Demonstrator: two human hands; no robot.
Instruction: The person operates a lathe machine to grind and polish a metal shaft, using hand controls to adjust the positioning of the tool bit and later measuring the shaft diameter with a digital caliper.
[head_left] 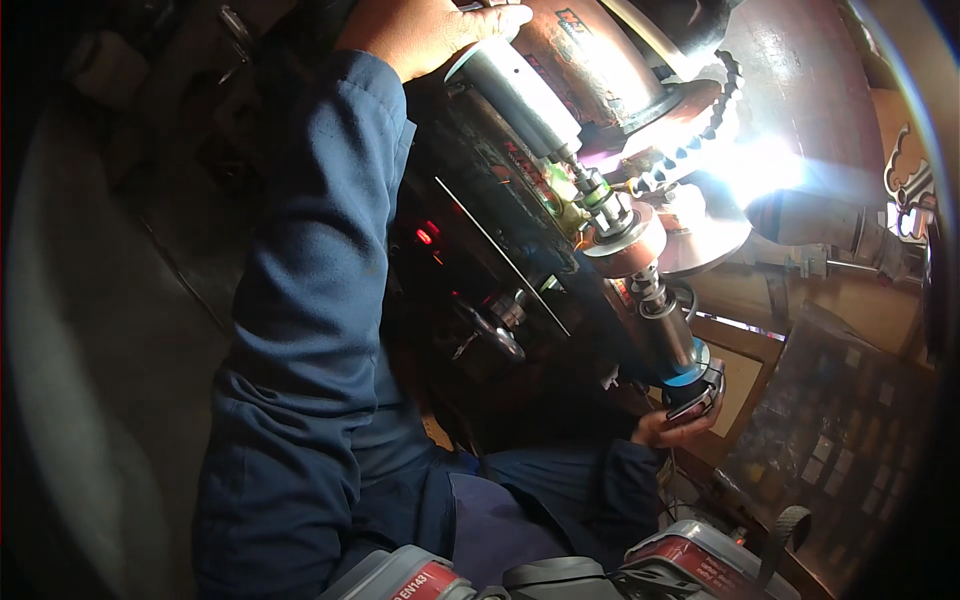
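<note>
Blue sleeve: up it goes on the left, the left sleeve (310,260) stretching from the lower edge nearly to the top.
Left hand: here at the top, the left hand (428,38) lies by the upper end of the steel cylinder (518,95); its fingers run partly out of view, so I cannot tell whether they grip.
Red glow: small red lights (425,236) shine in the dark right of the sleeve.
Handwheel: a shiny metal handwheel (492,335) sits below them, in shadow.
Respirator: grey plastic, the respirator (560,575) fills the bottom edge, red labels either side.
Spindle line: and this is the centrepiece, the steel cylinder slanting down rightward to a brownish disc (625,248), then a lower metal barrel (668,335) and a blue ring (688,374).
Right hand: down at the lower end, the right hand (680,430) has its fingers curled around a black grip (695,398), just below the ring.
Segmented hose: a dark hose (712,115) curves beside the brilliant white light (762,170).
Far right: a plastic-covered panel (825,430) leans, pale labels showing.
</note>
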